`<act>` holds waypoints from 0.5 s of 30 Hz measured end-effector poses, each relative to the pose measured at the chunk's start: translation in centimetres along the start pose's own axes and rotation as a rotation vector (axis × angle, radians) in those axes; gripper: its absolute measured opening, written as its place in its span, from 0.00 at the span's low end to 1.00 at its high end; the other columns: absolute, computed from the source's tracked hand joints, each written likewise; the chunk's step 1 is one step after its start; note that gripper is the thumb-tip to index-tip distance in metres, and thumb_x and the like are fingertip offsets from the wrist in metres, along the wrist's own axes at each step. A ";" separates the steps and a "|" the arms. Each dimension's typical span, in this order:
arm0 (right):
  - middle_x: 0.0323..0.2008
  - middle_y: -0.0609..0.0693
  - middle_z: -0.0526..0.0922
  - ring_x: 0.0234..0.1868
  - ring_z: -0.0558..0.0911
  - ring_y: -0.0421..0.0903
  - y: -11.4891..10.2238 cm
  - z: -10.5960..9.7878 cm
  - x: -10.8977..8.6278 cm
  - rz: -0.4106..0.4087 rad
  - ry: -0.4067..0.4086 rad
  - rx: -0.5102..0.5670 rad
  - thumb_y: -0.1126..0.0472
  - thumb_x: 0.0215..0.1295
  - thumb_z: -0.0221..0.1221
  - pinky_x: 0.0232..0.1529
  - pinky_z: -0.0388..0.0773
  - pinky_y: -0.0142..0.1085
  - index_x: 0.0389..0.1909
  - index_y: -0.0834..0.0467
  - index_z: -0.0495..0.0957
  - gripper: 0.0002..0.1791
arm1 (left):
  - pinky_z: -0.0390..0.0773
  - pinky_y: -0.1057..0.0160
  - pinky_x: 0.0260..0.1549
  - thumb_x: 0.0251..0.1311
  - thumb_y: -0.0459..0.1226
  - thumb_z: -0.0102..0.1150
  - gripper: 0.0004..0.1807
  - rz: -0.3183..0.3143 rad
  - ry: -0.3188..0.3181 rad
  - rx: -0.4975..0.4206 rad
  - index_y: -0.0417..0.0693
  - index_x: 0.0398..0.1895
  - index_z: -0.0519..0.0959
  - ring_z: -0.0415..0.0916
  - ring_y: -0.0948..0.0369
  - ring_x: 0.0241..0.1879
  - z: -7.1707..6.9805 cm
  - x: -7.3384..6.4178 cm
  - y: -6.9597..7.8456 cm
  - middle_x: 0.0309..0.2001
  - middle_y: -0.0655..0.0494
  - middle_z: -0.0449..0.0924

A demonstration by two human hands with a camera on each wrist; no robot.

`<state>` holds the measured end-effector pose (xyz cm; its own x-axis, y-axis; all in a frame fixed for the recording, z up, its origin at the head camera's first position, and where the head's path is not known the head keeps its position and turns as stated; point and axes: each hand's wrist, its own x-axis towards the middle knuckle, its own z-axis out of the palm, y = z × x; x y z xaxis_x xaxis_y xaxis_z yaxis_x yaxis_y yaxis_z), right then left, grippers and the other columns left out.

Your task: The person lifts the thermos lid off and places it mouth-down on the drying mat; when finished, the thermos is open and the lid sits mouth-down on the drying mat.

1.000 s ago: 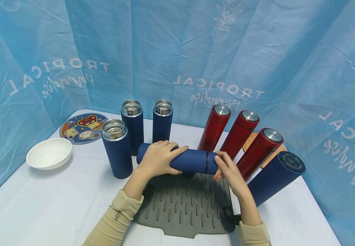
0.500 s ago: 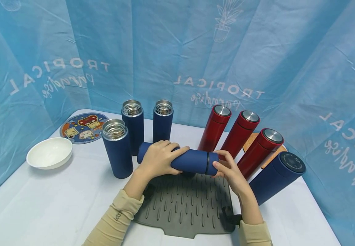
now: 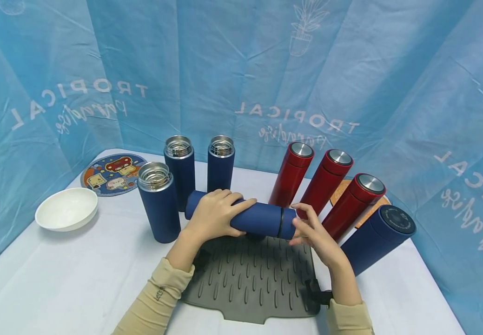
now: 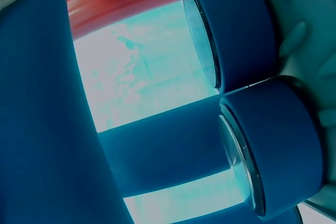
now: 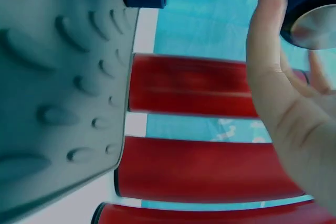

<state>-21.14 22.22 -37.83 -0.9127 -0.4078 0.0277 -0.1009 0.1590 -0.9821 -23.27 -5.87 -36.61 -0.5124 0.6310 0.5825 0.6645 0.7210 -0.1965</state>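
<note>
My left hand grips the body of a dark blue thermos bottle, held nearly level above a grey ridged mat. At its right end is a blue lid, beyond a black seam. My right hand is at that lid, thumb and fingers curved about it. In the right wrist view the thumb touches the blue end beside its silver top. Two loose blue lids stand on the mat in the left wrist view. In the head view the held bottle mostly hides them.
Several blue bottles with uncovered steel necks stand at the left and back. Red bottles and a blue lidded bottle stand right. A white bowl and a round cartoon mat lie far left.
The right hand's fingers have shifted around the lid and look more spread. The held bottle has tilted slightly, its left end a little higher. The left hand keeps its grip.
</note>
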 end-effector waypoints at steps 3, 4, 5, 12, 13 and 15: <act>0.41 0.60 0.73 0.32 0.82 0.50 -0.3 0.0 -0.1 0.062 -0.002 0.011 0.47 0.69 0.38 0.38 0.81 0.43 0.64 0.59 0.49 0.29 | 0.77 0.58 0.42 0.31 0.62 0.70 0.42 0.014 0.004 0.005 0.63 0.57 0.74 0.77 0.58 0.40 0.0 0.0 0.0 0.42 0.57 0.80; 0.42 0.60 0.74 0.31 0.83 0.50 -0.4 0.0 -0.1 0.073 0.001 0.014 0.46 0.69 0.38 0.37 0.81 0.42 0.64 0.60 0.49 0.30 | 0.77 0.58 0.42 0.31 0.62 0.71 0.42 0.018 0.006 0.005 0.63 0.56 0.74 0.77 0.58 0.40 0.0 0.0 0.0 0.42 0.57 0.80; 0.41 0.60 0.75 0.30 0.83 0.48 -0.4 0.0 0.0 0.087 0.005 0.011 0.47 0.70 0.38 0.37 0.81 0.42 0.64 0.61 0.50 0.29 | 0.77 0.58 0.42 0.30 0.62 0.71 0.42 0.022 0.007 0.006 0.63 0.56 0.74 0.77 0.58 0.40 0.0 0.0 0.0 0.42 0.57 0.80; 0.43 0.59 0.71 0.30 0.81 0.46 -0.1 0.2 0.1 0.037 -0.017 0.113 0.59 0.68 0.45 0.37 0.81 0.40 0.57 0.54 0.58 0.18 | 0.77 0.58 0.43 0.31 0.62 0.71 0.42 0.010 0.000 -0.010 0.64 0.57 0.73 0.77 0.58 0.40 0.2 0.0 0.0 0.42 0.57 0.80; 0.43 0.59 0.71 0.30 0.81 0.46 0.0 0.2 0.1 0.021 -0.020 0.126 0.60 0.68 0.46 0.37 0.81 0.40 0.57 0.53 0.59 0.17 | 0.76 0.58 0.43 0.31 0.62 0.71 0.42 0.007 -0.001 -0.014 0.64 0.57 0.73 0.77 0.57 0.40 0.2 -0.1 0.0 0.42 0.57 0.80; 0.43 0.59 0.72 0.32 0.80 0.47 0.1 0.1 0.2 -0.002 -0.018 0.130 0.61 0.68 0.46 0.38 0.81 0.41 0.55 0.51 0.61 0.16 | 0.76 0.58 0.44 0.31 0.62 0.71 0.42 0.003 -0.002 -0.016 0.64 0.57 0.73 0.77 0.57 0.40 0.2 -0.1 0.0 0.42 0.56 0.80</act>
<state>-21.24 22.06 -37.94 -0.9051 -0.4242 0.0276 -0.0495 0.0407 -0.9979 -23.32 -5.84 -36.81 -0.5118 0.6334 0.5804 0.6744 0.7148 -0.1854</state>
